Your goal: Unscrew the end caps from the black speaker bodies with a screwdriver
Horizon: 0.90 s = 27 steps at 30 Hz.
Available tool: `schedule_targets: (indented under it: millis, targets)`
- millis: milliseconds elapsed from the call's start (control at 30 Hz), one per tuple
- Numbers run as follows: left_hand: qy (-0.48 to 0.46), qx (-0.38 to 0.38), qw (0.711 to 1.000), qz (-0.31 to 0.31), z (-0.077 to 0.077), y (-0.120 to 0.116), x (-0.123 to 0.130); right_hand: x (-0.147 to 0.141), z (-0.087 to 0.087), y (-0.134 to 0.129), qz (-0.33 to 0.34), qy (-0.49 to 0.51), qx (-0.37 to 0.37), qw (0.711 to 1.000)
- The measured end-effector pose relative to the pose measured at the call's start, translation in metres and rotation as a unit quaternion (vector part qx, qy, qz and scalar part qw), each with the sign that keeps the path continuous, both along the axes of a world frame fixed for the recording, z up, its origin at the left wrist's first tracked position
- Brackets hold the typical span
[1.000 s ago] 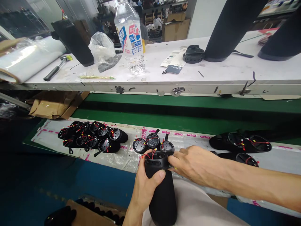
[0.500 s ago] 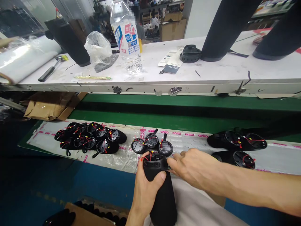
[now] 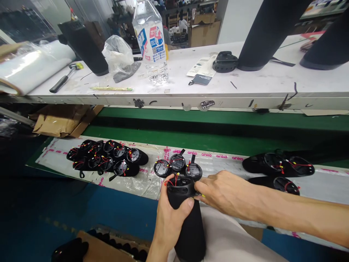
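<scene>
My left hand point(image 3: 173, 218) is wrapped around the upper end of a black cylindrical housing point(image 3: 191, 233), which stands tilted over my lap with its open end up. Red and yellow wires point(image 3: 177, 179) stick out of that opening, inside a dark plastic rim point(image 3: 181, 189). My right hand point(image 3: 218, 187) is closed at the right side of the rim, fingertips pressed together. A small yellow bit shows under those fingers; what they hold is mostly hidden. Just behind the rim stand several round black housings point(image 3: 177, 162) with straps.
Several wired black housings point(image 3: 114, 150) cluster at left on the plastic-covered board point(image 3: 148, 182); others point(image 3: 272, 162) lie at right. Above, a white shelf point(image 3: 174, 87) carries a water bottle point(image 3: 154, 47), hammer point(image 3: 64, 80), plastic bag point(image 3: 116, 54) and large black cylinders point(image 3: 268, 32). An open carton point(image 3: 100, 247) sits below.
The view has shifted slightly, so the surroundings sit a little to the right. Both hands keep their places on the housing; a yellow bit now shows under my right fingers.
</scene>
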<state>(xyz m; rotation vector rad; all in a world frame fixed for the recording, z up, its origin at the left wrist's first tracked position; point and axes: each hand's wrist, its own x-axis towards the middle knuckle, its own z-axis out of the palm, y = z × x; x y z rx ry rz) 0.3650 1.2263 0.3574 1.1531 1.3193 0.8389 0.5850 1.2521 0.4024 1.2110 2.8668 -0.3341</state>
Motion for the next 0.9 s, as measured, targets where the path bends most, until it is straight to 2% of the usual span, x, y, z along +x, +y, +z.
schedule_targets:
  millis: [300,533,733,900]
  targets:
    - [0.034,-0.001,0.999,-0.009,0.0,-0.001,0.002,0.003,-0.003,-0.002,0.006,-0.01,0.054,0.998]
    - [0.032,-0.005,0.999,-0.024,0.001,-0.001,0.003,0.003,0.002,-0.005,0.015,-0.044,0.056,0.997]
    - [0.065,-0.014,0.998,0.006,0.005,-0.005,0.009,0.003,0.002,-0.011,0.032,-0.085,0.066,0.994]
    - [0.068,-0.006,0.997,0.018,0.003,-0.006,0.009,0.001,-0.005,-0.01,0.034,-0.081,0.072,0.994]
